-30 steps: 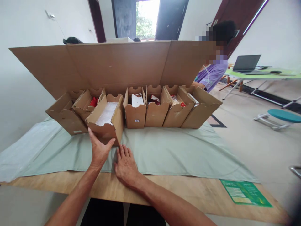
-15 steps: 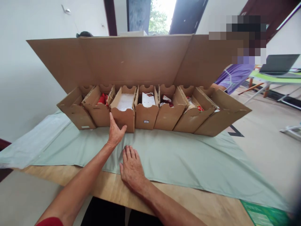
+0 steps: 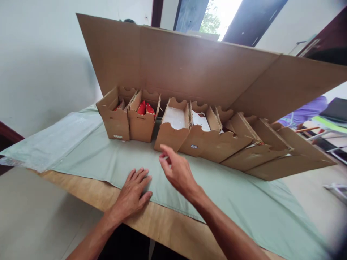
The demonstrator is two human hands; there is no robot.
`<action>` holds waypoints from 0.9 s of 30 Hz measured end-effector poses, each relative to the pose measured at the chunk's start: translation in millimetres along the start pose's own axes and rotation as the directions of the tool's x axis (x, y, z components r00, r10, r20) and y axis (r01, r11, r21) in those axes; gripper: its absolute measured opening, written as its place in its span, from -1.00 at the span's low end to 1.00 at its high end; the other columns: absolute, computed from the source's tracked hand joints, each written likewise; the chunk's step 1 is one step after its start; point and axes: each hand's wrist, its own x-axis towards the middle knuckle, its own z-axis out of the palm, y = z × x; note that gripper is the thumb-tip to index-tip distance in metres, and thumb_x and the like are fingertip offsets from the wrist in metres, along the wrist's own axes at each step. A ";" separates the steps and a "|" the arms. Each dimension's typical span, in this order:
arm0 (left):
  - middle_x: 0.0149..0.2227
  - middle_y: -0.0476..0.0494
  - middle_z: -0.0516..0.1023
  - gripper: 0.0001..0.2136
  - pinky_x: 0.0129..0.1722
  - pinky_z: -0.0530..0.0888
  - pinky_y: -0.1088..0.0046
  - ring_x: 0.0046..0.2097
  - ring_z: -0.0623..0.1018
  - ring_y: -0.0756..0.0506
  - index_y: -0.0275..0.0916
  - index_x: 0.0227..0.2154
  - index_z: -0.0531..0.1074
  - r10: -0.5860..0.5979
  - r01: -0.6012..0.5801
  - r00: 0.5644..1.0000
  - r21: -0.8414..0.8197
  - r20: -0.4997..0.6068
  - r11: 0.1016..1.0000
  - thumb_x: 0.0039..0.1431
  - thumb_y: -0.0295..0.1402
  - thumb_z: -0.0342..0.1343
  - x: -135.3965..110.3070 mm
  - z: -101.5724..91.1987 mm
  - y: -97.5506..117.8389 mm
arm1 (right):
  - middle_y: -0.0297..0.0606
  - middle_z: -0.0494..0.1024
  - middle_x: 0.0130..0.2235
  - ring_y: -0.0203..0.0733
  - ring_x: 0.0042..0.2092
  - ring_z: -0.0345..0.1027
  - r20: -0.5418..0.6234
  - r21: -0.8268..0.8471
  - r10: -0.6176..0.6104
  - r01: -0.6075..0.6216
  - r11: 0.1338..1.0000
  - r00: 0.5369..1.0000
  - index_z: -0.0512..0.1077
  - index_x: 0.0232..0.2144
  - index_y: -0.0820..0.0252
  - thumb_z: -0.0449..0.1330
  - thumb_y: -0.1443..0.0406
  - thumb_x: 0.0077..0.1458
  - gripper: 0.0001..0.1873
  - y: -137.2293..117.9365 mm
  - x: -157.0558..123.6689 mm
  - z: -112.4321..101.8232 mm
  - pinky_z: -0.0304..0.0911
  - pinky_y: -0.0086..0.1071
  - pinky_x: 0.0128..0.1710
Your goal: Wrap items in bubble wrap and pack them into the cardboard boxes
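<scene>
My left hand [image 3: 134,193] lies palm down on the pale green cloth [image 3: 108,159], fingers spread, near the front edge. My right hand [image 3: 177,169] is lifted over the cloth just in front of the third cardboard bin [image 3: 171,137]. Its fingers are loosely bent and apart, and I see nothing in them. Whether a fingertip touches the bin, I cannot tell. That bin holds something white and flat. On its left, across a gap, stands a bin [image 3: 141,126] with red packets [image 3: 146,108]. To its right, another bin [image 3: 200,142] contains a white card-like piece [image 3: 200,121].
A tall cardboard panel [image 3: 184,65] rises behind the row of several bins. Clear plastic sheeting [image 3: 62,133] lies at the left. Bare wood [image 3: 89,186] shows along the table's front edge. A person in a purple sleeve [image 3: 306,112] is partly hidden at the right.
My left hand has left the third bin and now rests on the cloth. My right hand has risen from the cloth towards that bin. A gap now separates the second and third bins.
</scene>
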 end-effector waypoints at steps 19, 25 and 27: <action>0.47 -0.37 0.13 -0.41 0.45 0.12 0.00 0.47 0.18 -0.30 -0.19 0.44 0.08 -0.550 0.070 0.550 -0.621 -0.629 0.780 0.46 -0.09 -0.07 -0.7 -21.9 4.8 | -0.35 0.63 -0.41 -0.14 -0.36 0.56 -0.015 0.213 0.061 -0.056 0.975 0.998 0.46 -0.20 0.05 0.08 0.26 0.30 -0.85 -59.1 -14.2 -20.7 0.39 -0.32 -0.29; 0.42 -0.35 0.25 -0.39 0.44 0.16 0.07 0.43 0.27 -0.29 -0.19 0.41 0.18 -0.547 -0.020 0.594 -0.690 -0.590 0.723 0.42 -0.01 -0.02 -15.0 -10.7 24.0 | -0.31 0.66 -0.38 -0.15 -0.35 0.60 -0.016 0.270 0.093 -0.086 0.959 0.995 0.53 -0.22 0.06 0.17 0.24 0.28 -0.87 -27.5 -111.5 -102.6 0.44 -0.34 -0.34; 0.40 -0.33 0.30 -0.40 0.43 0.18 0.04 0.41 0.32 -0.29 -0.16 0.40 0.19 -0.521 -0.046 0.655 -0.718 -0.547 0.695 0.41 -0.01 -0.01 -23.0 -5.5 38.0 | -0.27 0.69 -0.28 -0.12 -0.25 0.62 -0.181 0.293 0.161 -0.103 0.951 0.970 0.53 -0.06 0.05 0.19 0.23 0.29 -0.80 -6.8 -131.5 -119.8 0.50 -0.29 -0.27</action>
